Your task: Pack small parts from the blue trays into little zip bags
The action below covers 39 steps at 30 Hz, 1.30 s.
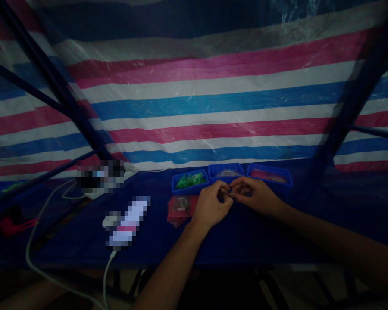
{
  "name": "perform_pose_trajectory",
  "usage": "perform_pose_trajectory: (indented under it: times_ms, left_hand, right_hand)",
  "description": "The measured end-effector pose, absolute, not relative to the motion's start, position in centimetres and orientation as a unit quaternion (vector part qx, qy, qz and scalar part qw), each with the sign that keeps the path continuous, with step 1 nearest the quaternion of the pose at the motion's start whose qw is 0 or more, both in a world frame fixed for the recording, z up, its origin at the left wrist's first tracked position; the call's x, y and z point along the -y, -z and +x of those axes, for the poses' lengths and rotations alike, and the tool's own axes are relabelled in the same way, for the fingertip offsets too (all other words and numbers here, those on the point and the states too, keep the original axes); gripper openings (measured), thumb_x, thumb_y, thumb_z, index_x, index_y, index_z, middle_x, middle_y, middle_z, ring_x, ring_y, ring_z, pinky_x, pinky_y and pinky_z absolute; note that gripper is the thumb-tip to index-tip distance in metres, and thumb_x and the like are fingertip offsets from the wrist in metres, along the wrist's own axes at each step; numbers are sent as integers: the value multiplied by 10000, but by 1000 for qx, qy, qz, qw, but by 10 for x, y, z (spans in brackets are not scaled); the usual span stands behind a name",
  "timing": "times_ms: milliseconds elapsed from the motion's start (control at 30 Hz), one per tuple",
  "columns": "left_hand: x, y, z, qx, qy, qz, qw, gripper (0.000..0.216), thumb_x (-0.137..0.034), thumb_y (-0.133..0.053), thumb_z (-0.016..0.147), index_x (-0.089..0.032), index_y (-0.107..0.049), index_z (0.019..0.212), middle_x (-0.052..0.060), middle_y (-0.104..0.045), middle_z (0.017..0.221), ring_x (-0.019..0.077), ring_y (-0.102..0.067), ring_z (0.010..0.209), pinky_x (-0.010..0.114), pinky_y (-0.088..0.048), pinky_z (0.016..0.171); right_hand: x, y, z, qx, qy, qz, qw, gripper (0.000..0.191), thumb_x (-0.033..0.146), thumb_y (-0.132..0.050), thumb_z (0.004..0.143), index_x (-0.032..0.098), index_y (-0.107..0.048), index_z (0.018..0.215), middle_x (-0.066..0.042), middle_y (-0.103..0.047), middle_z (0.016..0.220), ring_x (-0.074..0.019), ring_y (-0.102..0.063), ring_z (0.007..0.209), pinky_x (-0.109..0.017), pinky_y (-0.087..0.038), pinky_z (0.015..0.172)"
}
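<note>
My left hand [210, 204] and my right hand [255, 196] meet over the dark blue table [245, 237], fingertips pinched together on a tiny dark part [228, 193] that I cannot make out. Just beyond them stand three small blue bins: the left bin [189, 181] holds green pieces, the middle bin [226, 172] holds pale pieces, the right bin [270, 175] holds red pieces. A stack of small red bags [180, 209] lies beside my left hand.
A striped pink, white and blue tarp [194, 99] hangs behind the table, with dark poles [51, 77] crossing it at left and right. White cables [35, 241] and blurred devices [126, 221] lie at the left of the table.
</note>
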<state>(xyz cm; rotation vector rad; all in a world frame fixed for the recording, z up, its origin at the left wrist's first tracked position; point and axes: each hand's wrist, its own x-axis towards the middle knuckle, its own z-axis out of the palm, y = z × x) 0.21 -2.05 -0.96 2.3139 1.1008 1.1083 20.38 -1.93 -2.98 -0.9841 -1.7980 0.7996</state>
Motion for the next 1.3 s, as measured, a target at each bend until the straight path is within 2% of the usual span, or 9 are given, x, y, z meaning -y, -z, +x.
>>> perform_pose_trajectory:
  times_ms: [233, 367, 533, 700, 867, 1033, 1300]
  left_hand:
    - [18, 9, 2, -369, -407, 813, 192, 140, -142, -618, 865, -202, -691, 969, 29, -739, 942, 182, -695, 858, 322, -551, 828]
    - [18, 8, 1, -366, -423, 795, 233, 181, -143, -621, 892, -205, -694, 1045, 28, -753, 987, 171, -715, 879, 310, -564, 834]
    - [18, 9, 2, -366, -426, 785, 261, 207, -145, -641, 896, -203, -680, 1091, 25, -764, 950, 164, -729, 855, 288, -567, 790]
    - [17, 10, 3, -365, -426, 786, 258, 161, -155, -659, 897, -206, -707, 1043, 29, -765, 985, 170, -730, 886, 302, -585, 818]
    - [15, 12, 3, -354, -442, 778, 272, 219, -131, -650, 898, -214, -695, 1096, 23, -760, 1017, 160, -733, 906, 305, -597, 860]
    - [15, 11, 2, -364, -453, 764, 280, 281, -146, -658, 903, -218, -644, 1175, 29, -765, 986, 170, -743, 895, 324, -600, 869]
    - [16, 11, 3, -372, -456, 760, 274, 238, -193, -696, 896, -207, -658, 1131, 40, -761, 993, 178, -738, 899, 327, -599, 846]
  right_hand:
    - [15, 30, 208, 723, -294, -420, 463, 232, 384, -744, 871, 229, -718, 1042, -42, -758, 968, -195, -706, 832, -341, -575, 783]
    - [13, 31, 209, 711, -320, -408, 475, 270, 403, -739, 877, 225, -709, 1079, -51, -753, 1001, -197, -710, 851, -358, -585, 819]
    - [13, 31, 208, 694, -325, -413, 492, 313, 450, -745, 868, 225, -710, 1084, -59, -751, 991, -212, -716, 871, -384, -593, 834]
    - [15, 29, 207, 679, -347, -406, 504, 294, 411, -756, 861, 224, -689, 1078, -58, -732, 1007, -199, -705, 883, -371, -583, 846]
    - [14, 29, 207, 668, -381, -378, 515, 321, 365, -772, 848, 224, -655, 1111, -47, -699, 1006, -178, -686, 889, -345, -576, 842]
    - [14, 29, 206, 677, -392, -379, 495, 313, 386, -754, 864, 217, -659, 1110, -47, -699, 986, -182, -687, 887, -346, -576, 843]
    - [16, 26, 209, 690, -362, -399, 482, 258, 434, -718, 888, 219, -716, 1031, -54, -747, 944, -215, -710, 875, -372, -581, 842]
